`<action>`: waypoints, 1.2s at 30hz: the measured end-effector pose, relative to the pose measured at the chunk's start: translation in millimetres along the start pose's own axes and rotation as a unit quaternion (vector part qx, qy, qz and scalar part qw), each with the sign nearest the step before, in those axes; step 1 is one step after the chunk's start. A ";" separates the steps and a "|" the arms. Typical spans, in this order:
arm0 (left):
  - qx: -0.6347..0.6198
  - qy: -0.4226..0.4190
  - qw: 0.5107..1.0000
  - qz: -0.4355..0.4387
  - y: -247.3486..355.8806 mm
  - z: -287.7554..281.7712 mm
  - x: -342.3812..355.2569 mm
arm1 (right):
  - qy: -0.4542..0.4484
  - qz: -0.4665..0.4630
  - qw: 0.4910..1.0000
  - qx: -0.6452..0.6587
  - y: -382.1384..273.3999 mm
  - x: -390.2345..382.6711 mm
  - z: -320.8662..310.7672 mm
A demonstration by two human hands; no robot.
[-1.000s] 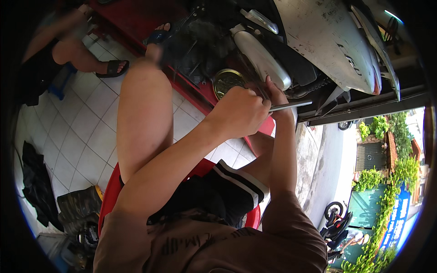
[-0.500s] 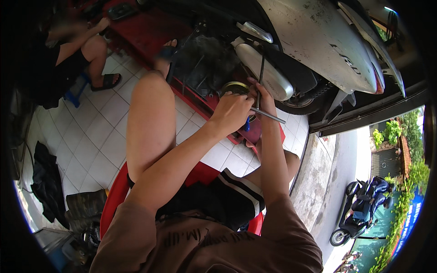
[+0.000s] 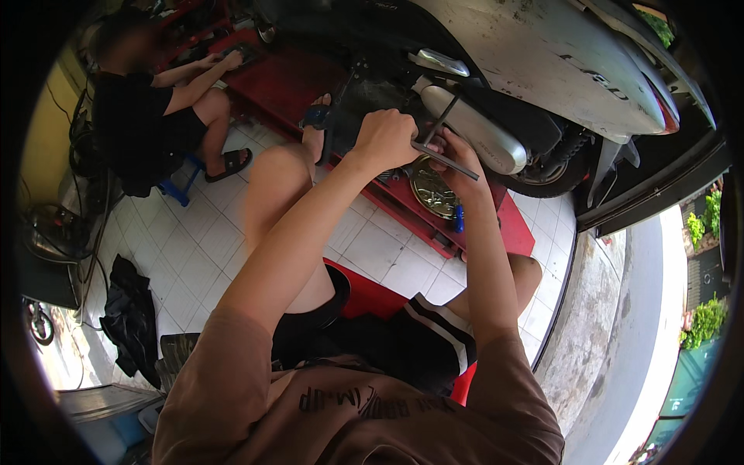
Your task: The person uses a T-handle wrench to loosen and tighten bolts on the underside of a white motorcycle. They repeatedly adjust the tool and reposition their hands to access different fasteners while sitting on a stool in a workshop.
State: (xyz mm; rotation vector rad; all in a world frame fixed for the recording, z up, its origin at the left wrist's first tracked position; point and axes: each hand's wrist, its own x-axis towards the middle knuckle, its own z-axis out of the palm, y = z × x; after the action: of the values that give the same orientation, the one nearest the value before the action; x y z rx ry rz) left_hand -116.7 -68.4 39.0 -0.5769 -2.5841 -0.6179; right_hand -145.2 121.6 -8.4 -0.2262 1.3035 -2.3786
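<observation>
Left hand closed in a fist around one end of an angled grey metal tool; right hand gripping it near where its two rods meet, some fingers hidden. Tool held above the near edge of the red platform, toward the right end. Near that edge: round dish, blue object just beside. Silver motorbike beyond, toward the far edge.

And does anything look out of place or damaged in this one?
A black cloth-like heap lies crumpled on the tiled floor, as if dropped. The silver motorbike panel also carries dark marks; dirt or scuffs, I can't tell.
</observation>
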 end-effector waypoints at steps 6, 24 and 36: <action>-0.106 -0.012 0.981 -0.159 -10.2 23.1 -2.2 | -0.040 0.021 0.999 0.012 2.9 -5.7 12.8; -0.664 -0.328 0.588 -0.325 12.2 40.8 3.0 | -0.001 0.070 0.997 -0.016 5.8 -9.7 -1.7; -0.716 -0.261 0.535 -0.365 23.8 37.2 -1.3 | -0.006 -0.025 0.999 0.041 40.9 27.5 18.5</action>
State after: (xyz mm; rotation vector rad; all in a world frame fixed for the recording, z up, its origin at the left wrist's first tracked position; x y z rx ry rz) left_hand -115.3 -30.8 15.8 0.0837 -1.9470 -3.3537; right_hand -152.3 76.1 -34.0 -0.2492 1.2044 -2.4632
